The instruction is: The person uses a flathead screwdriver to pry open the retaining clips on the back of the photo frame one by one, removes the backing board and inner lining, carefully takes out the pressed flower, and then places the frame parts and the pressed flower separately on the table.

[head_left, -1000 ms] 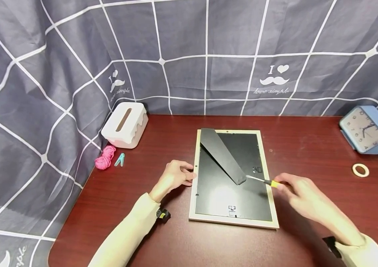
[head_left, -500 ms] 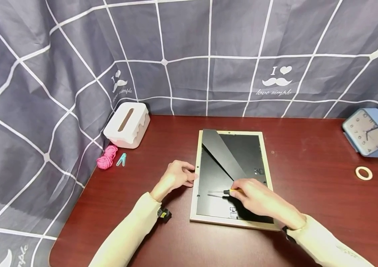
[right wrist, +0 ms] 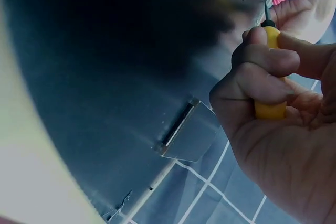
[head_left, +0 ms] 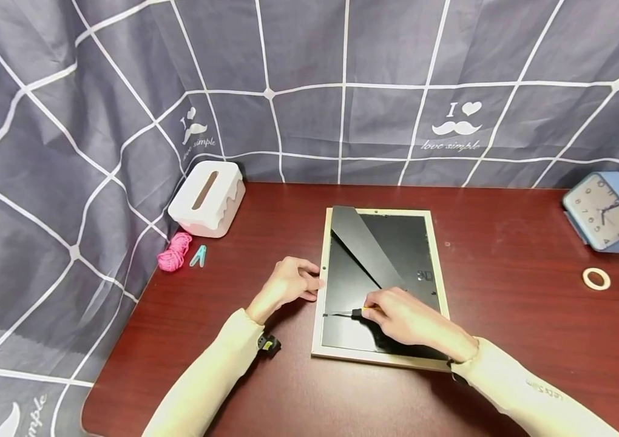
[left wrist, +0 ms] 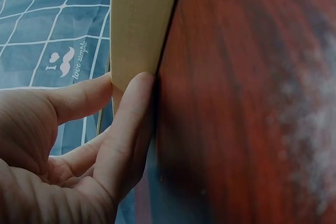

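A picture frame (head_left: 317, 331) with a pale border and a black backing board (head_left: 397, 233) lies face down on the table. Its black easel leg (head_left: 363, 243) slants across the board. At the left border, my left hand (head_left: 289, 280) holds the edge; in the left wrist view, thumb and index finger meet the pale side. My right hand (head_left: 405, 317), over the lower board, grips a yellow-handled screwdriver (right wrist: 271, 109). Its thin shaft points left, the tip right at a small dark tab (head_left: 325, 315) by the left border. The right hand hides part of the lower board.
A white tissue box (head_left: 208, 200), pink yarn (head_left: 175, 252) and a teal clothespin (head_left: 198, 256) are at the back left. To the right stand a blue alarm clock (head_left: 607, 212) and a roll of tape (head_left: 596, 279). A grey curtain (head_left: 380, 133) hangs behind the table.
My right hand has moved the screwdriver left, from the easel leg's lower end to the frame's left border. The left hand has stayed at the edge.
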`<state>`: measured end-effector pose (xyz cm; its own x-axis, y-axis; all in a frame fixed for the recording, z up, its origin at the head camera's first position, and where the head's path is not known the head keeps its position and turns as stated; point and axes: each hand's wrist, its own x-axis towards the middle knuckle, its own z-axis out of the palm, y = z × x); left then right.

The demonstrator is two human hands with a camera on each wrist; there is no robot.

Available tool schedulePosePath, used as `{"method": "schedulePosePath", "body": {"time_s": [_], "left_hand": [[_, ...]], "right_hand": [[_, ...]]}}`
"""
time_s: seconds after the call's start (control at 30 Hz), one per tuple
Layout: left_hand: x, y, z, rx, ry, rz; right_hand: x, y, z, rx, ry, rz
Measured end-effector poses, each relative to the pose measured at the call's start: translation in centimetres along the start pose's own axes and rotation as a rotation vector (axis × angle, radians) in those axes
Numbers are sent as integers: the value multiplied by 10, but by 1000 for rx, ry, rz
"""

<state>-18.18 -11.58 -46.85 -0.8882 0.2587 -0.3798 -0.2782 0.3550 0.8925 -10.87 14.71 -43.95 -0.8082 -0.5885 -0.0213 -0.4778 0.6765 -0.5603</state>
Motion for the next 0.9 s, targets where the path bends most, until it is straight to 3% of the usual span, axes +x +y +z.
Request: {"method": "schedulePosePath", "body": {"time_s": [0.13,0.27,0.47,0.7,0.9], "left_hand": [[1,0,-2,-7,-8,-3],[3,-1,-2,-16,-20,-6],[2,-3,-4,-31,-34,-18],[0,-2,-5,-35,-31,-35],[1,-1,-4,-30,-46,-26]], "right_hand": [[5,25,20,4,-6,-2],[7,51,37,25,19,-59],[4,47,29,67,-2,-109],[15,59,48,-9,-34,-50],[7,34,21,49,-46,-62]]}}
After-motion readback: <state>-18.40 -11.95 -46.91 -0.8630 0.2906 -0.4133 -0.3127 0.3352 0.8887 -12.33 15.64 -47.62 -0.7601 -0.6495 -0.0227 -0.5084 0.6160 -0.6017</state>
